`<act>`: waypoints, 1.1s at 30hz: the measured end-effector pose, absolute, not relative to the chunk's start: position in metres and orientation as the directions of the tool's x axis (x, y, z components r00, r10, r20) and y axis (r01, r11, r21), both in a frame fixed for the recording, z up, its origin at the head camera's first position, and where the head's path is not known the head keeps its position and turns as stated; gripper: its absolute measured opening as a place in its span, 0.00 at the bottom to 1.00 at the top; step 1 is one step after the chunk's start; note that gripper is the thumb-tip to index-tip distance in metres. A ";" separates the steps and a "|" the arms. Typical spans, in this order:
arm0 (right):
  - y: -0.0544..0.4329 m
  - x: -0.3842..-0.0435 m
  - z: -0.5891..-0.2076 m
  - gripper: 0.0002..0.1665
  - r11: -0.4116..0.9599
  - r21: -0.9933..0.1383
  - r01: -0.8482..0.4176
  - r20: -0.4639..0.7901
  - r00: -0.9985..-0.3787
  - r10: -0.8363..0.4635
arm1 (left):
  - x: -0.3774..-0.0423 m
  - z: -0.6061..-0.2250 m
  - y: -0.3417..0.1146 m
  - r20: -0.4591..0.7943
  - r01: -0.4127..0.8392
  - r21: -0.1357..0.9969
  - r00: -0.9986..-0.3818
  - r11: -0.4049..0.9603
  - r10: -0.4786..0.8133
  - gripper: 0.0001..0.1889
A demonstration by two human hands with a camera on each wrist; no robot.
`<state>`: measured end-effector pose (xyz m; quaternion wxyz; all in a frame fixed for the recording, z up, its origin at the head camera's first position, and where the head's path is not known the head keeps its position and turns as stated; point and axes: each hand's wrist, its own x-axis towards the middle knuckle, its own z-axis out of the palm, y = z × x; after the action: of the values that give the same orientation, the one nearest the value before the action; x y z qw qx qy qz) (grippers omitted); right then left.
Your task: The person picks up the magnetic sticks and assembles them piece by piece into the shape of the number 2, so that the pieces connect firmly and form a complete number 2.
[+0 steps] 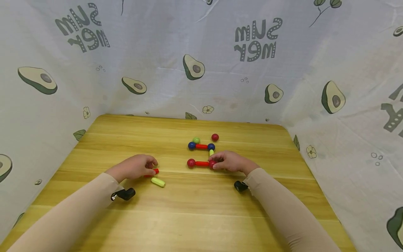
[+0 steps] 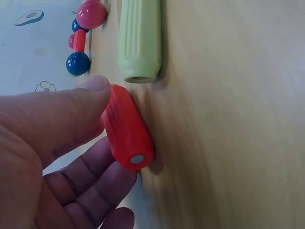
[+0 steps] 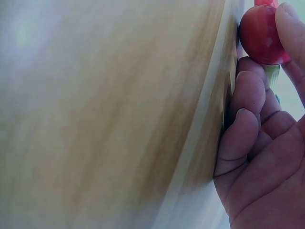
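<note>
My left hand (image 1: 134, 166) pinches a short red magnetic rod (image 2: 126, 129) between thumb and fingers, low over the table; a silvery disc shows in its near end. Right beside it lies a pale green rod (image 1: 158, 182). My right hand (image 1: 232, 161) holds a red ball (image 3: 261, 33) between thumb and fingers. That ball is one corner of a joined shape: a red rod (image 1: 202, 163) runs left to another red ball (image 1: 191, 163), and a green rod (image 1: 211, 153) leads back to a blue ball (image 1: 211, 147). A farther red rod (image 1: 201, 147) links this to a second blue ball (image 1: 192, 146).
Behind the joined shape are a green ball (image 1: 196, 140), close by the left blue ball, and a separate red ball (image 1: 215, 137). The wooden table (image 1: 176, 224) ends at a printed cloth (image 1: 157, 94) along the back and sides.
</note>
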<state>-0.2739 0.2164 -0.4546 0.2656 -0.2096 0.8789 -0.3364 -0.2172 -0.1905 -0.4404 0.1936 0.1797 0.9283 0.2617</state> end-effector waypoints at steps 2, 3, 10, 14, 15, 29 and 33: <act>0.216 -0.274 -0.455 0.20 0.686 -0.702 -0.189 -0.326 -0.772 -0.546 | -0.216 -0.441 -0.191 -0.265 0.233 0.555 -0.861 0.799 0.435 0.15; 0.216 -0.274 -0.455 0.20 0.688 -0.701 -0.189 -0.326 -0.773 -0.545 | -0.216 -0.442 -0.190 -0.265 0.235 0.555 -0.860 0.798 0.437 0.15; 0.216 -0.276 -0.456 0.20 0.690 -0.699 -0.185 -0.327 -0.776 -0.539 | -0.215 -0.440 -0.188 -0.246 0.279 0.537 -0.851 0.796 0.464 0.10; 0.216 -0.275 -0.456 0.19 0.693 -0.696 -0.188 -0.326 -0.777 -0.539 | -0.215 -0.441 -0.188 -0.253 0.275 0.527 -0.853 0.804 0.457 0.09; 0.216 -0.275 -0.457 0.19 0.696 -0.692 -0.193 -0.325 -0.777 -0.539 | -0.215 -0.442 -0.188 -0.254 0.274 0.524 -0.853 0.806 0.455 0.08; 0.215 -0.275 -0.455 0.20 0.698 -0.692 -0.186 -0.328 -0.780 -0.533 | -0.216 -0.443 -0.188 -0.253 0.287 0.508 -0.851 0.812 0.460 0.06; 0.215 -0.275 -0.455 0.20 0.698 -0.691 -0.188 -0.327 -0.779 -0.534 | -0.215 -0.441 -0.187 -0.251 0.292 0.505 -0.851 0.812 0.462 0.06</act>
<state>-0.2747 0.2150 -0.4549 0.2618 -0.2045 0.8833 -0.3307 -0.2155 -0.1874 -0.4412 0.1842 0.2020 0.9339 0.2306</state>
